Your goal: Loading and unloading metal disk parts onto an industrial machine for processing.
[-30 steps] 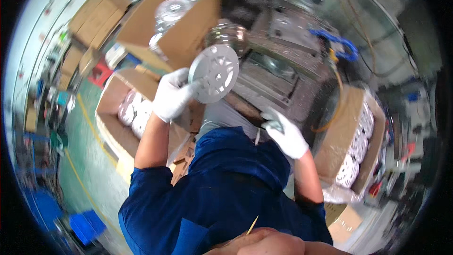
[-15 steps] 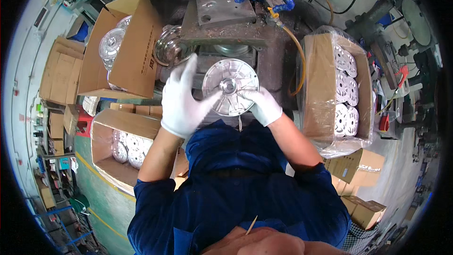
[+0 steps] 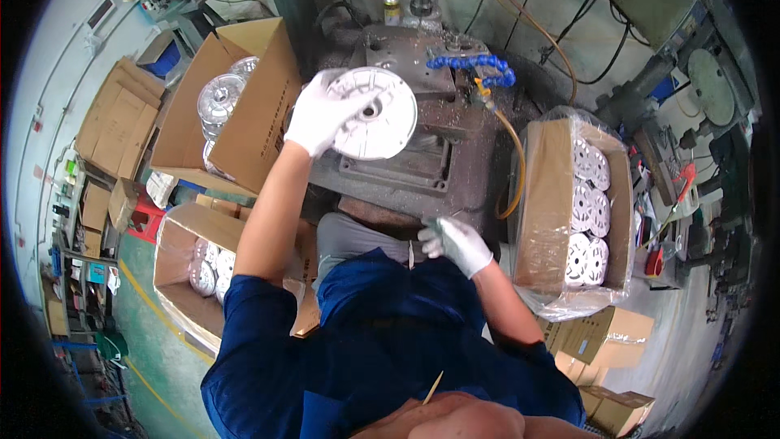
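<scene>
My left hand [image 3: 321, 110], in a white glove, grips a round silver metal disc [image 3: 388, 126] with ribs and a central hub hole. The thumb lies across the ribbed face and the other fingers go behind the left rim, out of sight. The disc is raised above the metal machine base [image 3: 422, 167], left of the blue segmented coolant hose [image 3: 475, 63]. My right hand [image 3: 459, 245], gloved and darkened at the fingertips, hovers low in front of my lap. Its fingers are apart, with nothing visible in them.
An upright cardboard box [image 3: 280, 81] of metal parts stands at left, a second box [image 3: 191, 232] below it. On the right a plastic-lined box [image 3: 540, 195] holds several stacked discs. A yellow hose [image 3: 517, 158] curves beside it. A spray can [image 3: 392, 10] stands behind the machine base.
The disc has moved up and away from my lap in my left hand, which now grips its left side. My right hand has let go of the disc and dropped toward my lap.
</scene>
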`<action>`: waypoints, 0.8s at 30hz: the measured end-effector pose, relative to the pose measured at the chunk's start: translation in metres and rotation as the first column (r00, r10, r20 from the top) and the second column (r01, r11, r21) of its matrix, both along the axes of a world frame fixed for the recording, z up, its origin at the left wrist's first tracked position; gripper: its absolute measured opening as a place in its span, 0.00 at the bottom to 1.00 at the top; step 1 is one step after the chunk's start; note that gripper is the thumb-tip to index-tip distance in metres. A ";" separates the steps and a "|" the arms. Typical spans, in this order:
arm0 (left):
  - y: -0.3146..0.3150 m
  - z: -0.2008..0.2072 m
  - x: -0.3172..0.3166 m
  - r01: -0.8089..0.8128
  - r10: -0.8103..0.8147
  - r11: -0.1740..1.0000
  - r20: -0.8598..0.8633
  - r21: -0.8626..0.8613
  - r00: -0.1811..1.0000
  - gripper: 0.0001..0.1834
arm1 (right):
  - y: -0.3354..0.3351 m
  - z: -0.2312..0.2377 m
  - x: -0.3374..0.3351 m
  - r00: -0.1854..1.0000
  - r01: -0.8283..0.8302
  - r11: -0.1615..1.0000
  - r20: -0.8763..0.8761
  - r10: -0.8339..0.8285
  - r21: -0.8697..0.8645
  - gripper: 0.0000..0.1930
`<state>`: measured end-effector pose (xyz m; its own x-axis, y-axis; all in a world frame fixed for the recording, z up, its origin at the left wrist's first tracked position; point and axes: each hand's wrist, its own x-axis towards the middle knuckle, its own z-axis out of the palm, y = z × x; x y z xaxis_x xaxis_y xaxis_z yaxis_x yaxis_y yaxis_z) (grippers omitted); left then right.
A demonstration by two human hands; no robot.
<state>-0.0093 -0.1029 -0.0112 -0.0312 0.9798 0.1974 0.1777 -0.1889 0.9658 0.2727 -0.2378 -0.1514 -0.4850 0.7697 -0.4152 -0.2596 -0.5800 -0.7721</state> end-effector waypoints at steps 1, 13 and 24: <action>0.015 0.007 0.001 -0.027 0.028 0.999 -0.043 0.023 0.999 0.36 | -0.007 -0.004 0.003 0.998 0.013 1.000 0.063 -0.013 -0.010 0.22; 0.131 -0.008 0.017 -0.139 0.124 0.990 -0.263 -0.038 0.957 0.49 | -0.040 -0.046 0.037 0.977 0.187 0.971 0.129 -0.168 -0.153 0.20; 0.120 0.008 0.024 -0.250 0.109 0.959 -0.644 -0.131 0.757 0.45 | -0.028 -0.052 0.028 0.978 0.161 0.979 0.154 -0.141 -0.125 0.19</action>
<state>0.0146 0.0170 -0.0035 -0.1492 0.9880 0.0404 0.7645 0.0893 0.6385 0.3012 -0.2656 -0.2031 -0.2954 0.7607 -0.5781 -0.2444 -0.6451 -0.7240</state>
